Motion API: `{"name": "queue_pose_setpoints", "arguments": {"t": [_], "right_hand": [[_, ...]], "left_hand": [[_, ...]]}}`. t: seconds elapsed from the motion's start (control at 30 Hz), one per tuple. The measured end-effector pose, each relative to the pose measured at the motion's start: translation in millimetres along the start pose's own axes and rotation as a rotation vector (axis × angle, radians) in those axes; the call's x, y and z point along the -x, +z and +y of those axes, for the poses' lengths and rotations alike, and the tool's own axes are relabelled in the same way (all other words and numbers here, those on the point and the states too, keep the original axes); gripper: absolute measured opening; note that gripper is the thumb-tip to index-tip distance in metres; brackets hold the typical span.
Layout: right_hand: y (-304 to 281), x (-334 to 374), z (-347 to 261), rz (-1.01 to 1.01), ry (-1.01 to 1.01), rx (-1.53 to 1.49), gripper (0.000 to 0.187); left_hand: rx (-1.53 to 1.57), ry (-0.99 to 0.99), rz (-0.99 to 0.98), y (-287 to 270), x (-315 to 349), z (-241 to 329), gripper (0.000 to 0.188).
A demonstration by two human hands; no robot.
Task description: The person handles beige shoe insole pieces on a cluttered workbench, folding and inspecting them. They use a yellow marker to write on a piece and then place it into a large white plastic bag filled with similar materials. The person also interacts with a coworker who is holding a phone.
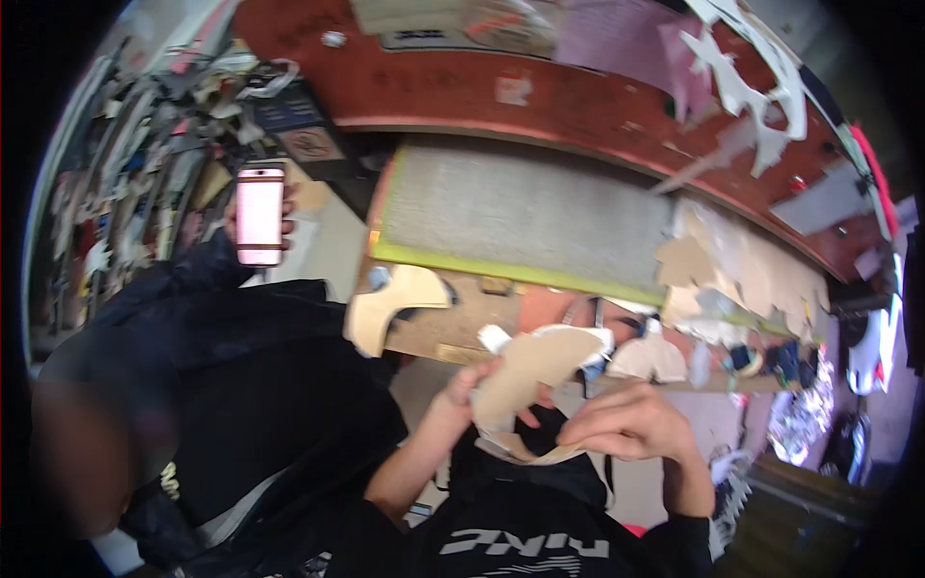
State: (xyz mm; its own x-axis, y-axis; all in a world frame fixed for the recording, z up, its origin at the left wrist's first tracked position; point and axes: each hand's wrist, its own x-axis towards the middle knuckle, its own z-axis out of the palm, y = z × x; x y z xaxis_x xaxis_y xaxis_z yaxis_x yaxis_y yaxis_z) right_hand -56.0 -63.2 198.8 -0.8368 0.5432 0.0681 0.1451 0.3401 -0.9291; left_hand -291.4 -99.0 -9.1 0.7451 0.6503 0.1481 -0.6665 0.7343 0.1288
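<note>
A curved beige card pattern piece (pixel 533 374) is held up before my chest, with a pale strip bending round at its lower end. My left hand (pixel 469 390) grips its left edge, fingers partly behind the card. At the right, my right hand (pixel 631 421) pinches the end of the lower strip between thumb and fingers. Both hands are in front of the workbench edge. On the bench just beyond lie another curved beige piece (pixel 390 303) and a rounded white-beige piece (pixel 650 356).
A grey mat (pixel 520 207) with a yellow-green edge covers the bench. Above runs a red shelf (pixel 424 91) with papers and hanging white cut-outs (pixel 742 87). Left, a person in black (pixel 260 366) holds a lit phone (pixel 260 214). Densely stacked patterns (pixel 125 183) stand behind them.
</note>
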Motion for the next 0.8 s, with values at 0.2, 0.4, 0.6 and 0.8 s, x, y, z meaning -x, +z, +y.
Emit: {"name": "queue_pose_setpoints", "arguments": {"t": [0.2, 0.4, 0.6, 0.8], "right_hand": [[-18, 1, 14, 0.094, 0.206, -0.086, 0.018], [-17, 5, 39, 0.326, 0.438, 0.083, 0.025], [1, 5, 30, 0.447, 0.395, 0.479, 0.032], [9, -14, 18, 0.248, 0.202, 0.741, 0.037]], "left_hand": [[-0.097, -0.026, 0.234, 8, -7, -7, 0.081], [0.110, -0.188, -0.041, 15, -30, -10, 0.078], [0.152, -0.242, -0.064, 6, -25, -18, 0.069], [-0.010, -0.197, 0.011, 23, -25, -18, 0.064]]}}
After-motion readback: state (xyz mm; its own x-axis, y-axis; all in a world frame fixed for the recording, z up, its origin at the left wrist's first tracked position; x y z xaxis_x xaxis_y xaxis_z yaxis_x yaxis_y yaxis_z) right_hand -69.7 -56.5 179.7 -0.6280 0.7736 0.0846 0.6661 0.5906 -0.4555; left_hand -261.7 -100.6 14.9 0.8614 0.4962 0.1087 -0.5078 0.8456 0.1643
